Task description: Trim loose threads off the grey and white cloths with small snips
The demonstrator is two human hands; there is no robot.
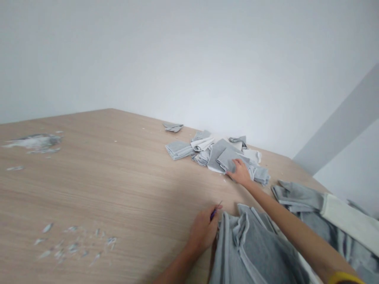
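Here, one tool (pixel 213 213) in left hand (pixel 204 230), one cloth (pixel 227 157) under right (pixel 241 173).

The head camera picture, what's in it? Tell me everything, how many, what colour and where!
Table: one, light wood, under everything.
Wall: at least one, pale, behind the table.
Cloth pile: several, too overlapped to count, grey and white, towards the wall.
Lone cloth: one, grey, behind the pile's left end.
Near cloths: count unclear, grey, bottom, right of centre.
Side cloths: count unclear, grey and white, far right.
Scrap heap: one, white and grey, far left.
Loose scraps: many, whitish and grey, lower left.
Tool: one, purple with thin tip, in the left hand.
Yellow band: one, on the right arm.
Left hand: one, beside the near cloths.
Right hand: one, on the pile.
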